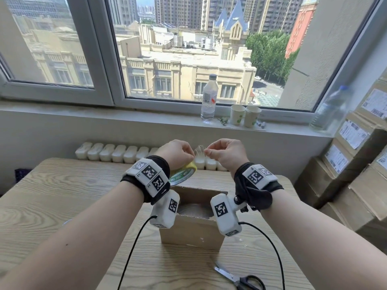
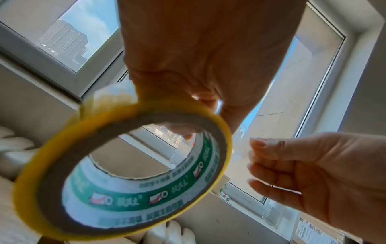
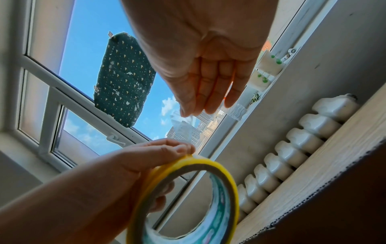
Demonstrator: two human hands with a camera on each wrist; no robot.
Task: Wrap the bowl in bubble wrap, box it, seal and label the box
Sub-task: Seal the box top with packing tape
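Your left hand is gripping the tape roll, fingers curled round its yellow rim, holding it above the box. Your right hand is pinching the clear tape end between thumb and fingertips, just beside the left. The box is sitting open on the table below both wrists, bubble wrap showing inside; can't tell whether the bowl is in it. Scissors are lying front right, near the table edge.
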